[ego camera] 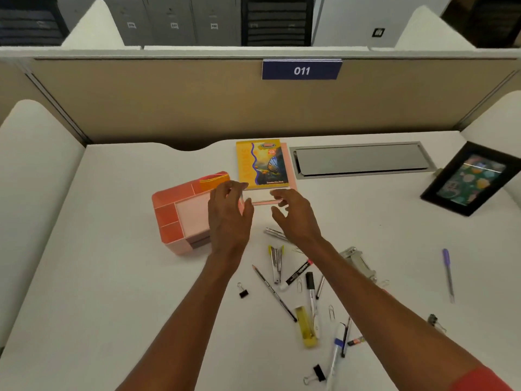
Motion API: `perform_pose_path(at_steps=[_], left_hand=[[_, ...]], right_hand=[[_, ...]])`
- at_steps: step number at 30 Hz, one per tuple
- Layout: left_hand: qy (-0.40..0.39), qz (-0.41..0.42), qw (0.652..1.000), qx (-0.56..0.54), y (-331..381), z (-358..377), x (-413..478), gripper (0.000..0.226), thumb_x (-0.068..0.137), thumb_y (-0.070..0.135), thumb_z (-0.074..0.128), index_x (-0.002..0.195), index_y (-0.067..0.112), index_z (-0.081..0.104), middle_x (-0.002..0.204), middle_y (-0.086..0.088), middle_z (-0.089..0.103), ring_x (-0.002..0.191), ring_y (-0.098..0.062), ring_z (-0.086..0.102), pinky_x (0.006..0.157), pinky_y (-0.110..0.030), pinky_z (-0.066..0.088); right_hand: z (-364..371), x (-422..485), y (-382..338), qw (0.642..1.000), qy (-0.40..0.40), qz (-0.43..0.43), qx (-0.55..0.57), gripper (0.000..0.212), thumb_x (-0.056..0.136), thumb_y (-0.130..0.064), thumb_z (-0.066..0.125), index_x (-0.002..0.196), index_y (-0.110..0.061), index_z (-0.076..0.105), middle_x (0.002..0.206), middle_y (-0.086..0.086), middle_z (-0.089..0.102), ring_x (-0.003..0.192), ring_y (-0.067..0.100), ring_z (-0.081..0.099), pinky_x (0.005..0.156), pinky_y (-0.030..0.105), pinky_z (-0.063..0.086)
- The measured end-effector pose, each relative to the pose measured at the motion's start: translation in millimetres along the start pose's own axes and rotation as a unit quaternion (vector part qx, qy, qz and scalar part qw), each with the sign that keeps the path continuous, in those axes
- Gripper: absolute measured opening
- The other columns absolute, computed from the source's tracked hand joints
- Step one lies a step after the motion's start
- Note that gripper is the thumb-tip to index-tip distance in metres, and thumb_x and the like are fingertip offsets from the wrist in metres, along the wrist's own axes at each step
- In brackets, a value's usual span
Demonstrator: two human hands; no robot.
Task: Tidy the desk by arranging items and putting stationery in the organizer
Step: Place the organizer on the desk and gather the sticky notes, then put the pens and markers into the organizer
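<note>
The thing in question is a thin pale strip (265, 202), perhaps a clear ruler, though it is too faint to name with certainty. It lies on the desk (112, 277) directly in front of both hands, just on the near side of the yellow notebook (262, 165), and its long axis runs left to right. The left hand (228, 215) is at its left end and the right hand (296, 215) at its right end, so both are about equally near. The pink organizer (169, 215) stands immediately to the left, partly hidden behind the left hand; a move of the strip into it would therefore probably go leftward, and the left hand seems better placed for this. Both arms are stretched forward with the palms turned toward each other. On each hand the fingers are bent loosely above the strip and the thumb is below it, like a pinch being prepared. I cannot tell whether either hand really grips the strip or only frames it. Many pens and markers (298, 272) lie scattered on the near side, under the forearms, not sorted yet.
</note>
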State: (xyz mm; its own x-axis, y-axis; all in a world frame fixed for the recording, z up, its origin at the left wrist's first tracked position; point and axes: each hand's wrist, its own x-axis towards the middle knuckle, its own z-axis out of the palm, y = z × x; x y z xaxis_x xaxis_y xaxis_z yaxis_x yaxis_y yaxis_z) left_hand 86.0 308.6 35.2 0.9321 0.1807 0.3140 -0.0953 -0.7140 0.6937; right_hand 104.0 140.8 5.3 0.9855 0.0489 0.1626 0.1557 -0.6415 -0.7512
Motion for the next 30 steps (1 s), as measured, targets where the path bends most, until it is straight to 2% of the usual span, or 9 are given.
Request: perform_pose_path(at_steps=[6,12,17,20,22,24,26,28,30], left_hand=[[-0.12,0.031,0.991,-0.043,27,25,-65,0.041,0.094,0.018,0.063,0.134,0.026,0.056,0.133,0.004,0.05,0.125,-0.013,0.047,0.104,-0.027,0.042],[-0.235,-0.004,0.972,-0.029,35,57,-118,0.047,0.096,0.023,0.061,0.141,0.028,0.048,0.14,0.005,0.048,0.126,-0.011,0.047,0.107,-0.025,0.041],[-0.304,0.01,0.953,-0.005,35,76,-138,0.043,0.097,0.019,0.056,0.14,0.024,0.051,0.13,0.001,0.055,0.122,-0.016,0.05,0.094,-0.019,0.036],[-0.327,0.031,0.944,0.019,33,89,-141,0.048,0.1,0.013,0.046,0.145,0.03,0.047,0.13,0.002,0.054,0.124,-0.014,0.048,0.099,-0.025,0.044],[-0.326,0.083,0.94,0.066,30,101,-140,0.046,0.101,0.015,0.045,0.145,0.03,0.047,0.131,0.0,0.055,0.126,-0.016,0.048,0.104,-0.032,0.046],[-0.336,0.098,0.932,0.094,31,109,-134,0.035,0.099,0.031,0.05,0.133,0.026,0.059,0.122,-0.003,0.062,0.117,-0.02,0.058,0.101,-0.04,0.05],[-0.331,0.116,0.93,0.112,37,114,-130,0.033,0.095,0.043,0.051,0.118,0.023,0.065,0.115,-0.003,0.066,0.105,-0.017,0.061,0.095,-0.036,0.051],[-0.334,0.112,0.931,0.1,45,117,-127,0.029,0.098,0.028,0.049,0.123,0.019,0.062,0.117,-0.005,0.063,0.108,-0.016,0.056,0.088,-0.027,0.045],[-0.316,0.109,0.937,0.101,50,119,-122,0.028,0.096,0.022,0.053,0.123,0.017,0.058,0.11,-0.006,0.059,0.106,-0.022,0.054,0.081,-0.034,0.05]], right_hand=[[-52,-71,43,0.996,-0.044,0.07,-0.024,0.035,0.09,-0.015,0.069,0.123,-0.024,0.063,0.112,-0.009,0.063,0.09,0.008,0.062,0.078,0.028,0.054],[-67,-130,59,0.984,-0.036,0.17,-0.03,0.025,0.089,-0.013,0.067,0.112,-0.023,0.067,0.097,-0.005,0.065,0.077,0.007,0.063,0.074,0.028,0.055],[-42,-166,54,0.979,-0.07,0.184,-0.06,0.026,0.092,-0.03,0.066,0.116,-0.022,0.062,0.096,-0.004,0.059,0.084,0.012,0.057,0.073,0.025,0.042],[-27,-175,46,0.973,-0.072,0.207,-0.074,0.023,0.091,-0.027,0.066,0.112,-0.019,0.06,0.1,-0.001,0.058,0.09,0.016,0.057,0.075,0.029,0.046],[-20,-177,43,0.968,-0.061,0.226,-0.091,0.025,0.089,-0.026,0.067,0.111,-0.021,0.057,0.102,-0.001,0.058,0.091,0.017,0.059,0.077,0.033,0.052],[-15,-176,41,0.963,-0.053,0.236,-0.121,0.027,0.089,-0.023,0.066,0.112,-0.021,0.054,0.103,-0.001,0.059,0.092,0.017,0.061,0.076,0.033,0.054],[-15,-174,40,0.96,-0.04,0.244,-0.132,0.025,0.091,-0.02,0.064,0.113,-0.02,0.052,0.103,0.0,0.06,0.092,0.018,0.062,0.075,0.032,0.053],[-17,-173,40,0.958,-0.019,0.262,-0.117,0.025,0.09,-0.018,0.063,0.112,-0.019,0.05,0.102,0.0,0.062,0.092,0.02,0.063,0.073,0.031,0.051],[-21,-172,40,0.955,0.006,0.288,-0.078,0.032,0.09,-0.019,0.064,0.118,-0.02,0.048,0.104,0.0,0.064,0.096,0.019,0.064,0.073,0.029,0.05]])
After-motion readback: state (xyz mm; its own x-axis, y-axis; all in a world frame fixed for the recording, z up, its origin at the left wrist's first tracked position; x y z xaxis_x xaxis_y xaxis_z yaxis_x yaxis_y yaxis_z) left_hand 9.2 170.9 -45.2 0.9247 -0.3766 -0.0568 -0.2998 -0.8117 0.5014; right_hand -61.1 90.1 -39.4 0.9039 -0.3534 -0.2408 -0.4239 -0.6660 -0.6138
